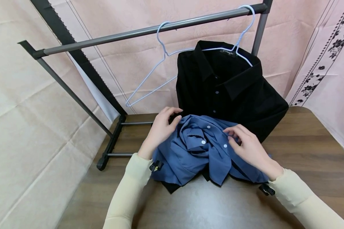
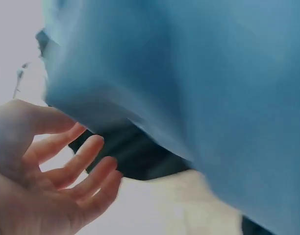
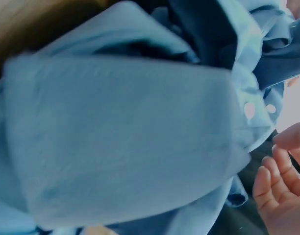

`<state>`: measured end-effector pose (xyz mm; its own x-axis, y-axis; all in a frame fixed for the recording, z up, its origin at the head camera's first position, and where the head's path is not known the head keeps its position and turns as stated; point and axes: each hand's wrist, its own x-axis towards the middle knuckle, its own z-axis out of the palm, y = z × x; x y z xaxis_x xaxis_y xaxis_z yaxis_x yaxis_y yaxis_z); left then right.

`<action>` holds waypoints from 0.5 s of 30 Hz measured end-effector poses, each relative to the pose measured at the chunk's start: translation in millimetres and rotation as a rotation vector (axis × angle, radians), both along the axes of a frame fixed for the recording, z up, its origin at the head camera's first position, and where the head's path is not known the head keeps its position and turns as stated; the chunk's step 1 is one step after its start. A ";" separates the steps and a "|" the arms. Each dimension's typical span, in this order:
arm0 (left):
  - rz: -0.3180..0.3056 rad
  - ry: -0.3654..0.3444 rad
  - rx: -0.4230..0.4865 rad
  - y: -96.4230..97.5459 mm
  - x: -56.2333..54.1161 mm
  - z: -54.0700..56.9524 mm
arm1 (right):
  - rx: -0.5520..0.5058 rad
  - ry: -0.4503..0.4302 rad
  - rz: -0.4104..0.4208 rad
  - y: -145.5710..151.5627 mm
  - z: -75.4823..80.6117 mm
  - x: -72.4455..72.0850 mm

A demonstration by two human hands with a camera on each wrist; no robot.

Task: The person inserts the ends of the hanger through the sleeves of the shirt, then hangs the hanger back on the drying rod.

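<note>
Left hand (image 1: 164,124): being held loosely curved at the blue shirt (image 1: 186,163)'s left edge, nothing being pinched.
Right hand (image 1: 247,146): being held over the right side, fingers bent, nothing being gripped.
Blue shirt: now being borne, rumpled, by the counter (image 1: 304,136).
Handling: folds probably best being teased apart gently, both hands being kept level.
Rail (image 1: 132,33): two hangers (image 1: 165,54) being carried, one being filled by the black shirt (image 1: 232,105).

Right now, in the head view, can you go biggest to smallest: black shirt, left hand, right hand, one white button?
Black shirt
Left hand and right hand: too alike to rank
One white button
</note>
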<state>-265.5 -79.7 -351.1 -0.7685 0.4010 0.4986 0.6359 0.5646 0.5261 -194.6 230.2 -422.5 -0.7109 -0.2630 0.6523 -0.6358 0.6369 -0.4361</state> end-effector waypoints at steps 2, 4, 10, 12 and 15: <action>-0.045 0.043 0.017 4.0 12.0 8.8 | -0.003 0.004 0.032 -4.0 2.5 2.8; -0.110 0.054 -0.002 9.2 24.6 14.6 | 0.003 0.002 0.062 -8.5 3.7 5.2; -0.195 -0.015 -0.322 24.0 52.7 14.1 | 0.044 -0.030 0.035 -19.2 1.5 4.6; -0.166 -0.038 -0.439 27.4 55.3 8.8 | 0.060 -0.079 -0.005 -20.9 -1.2 1.8; -0.126 -0.070 -0.550 28.9 53.5 -2.9 | 0.091 -0.186 -0.044 -23.1 -7.3 -1.5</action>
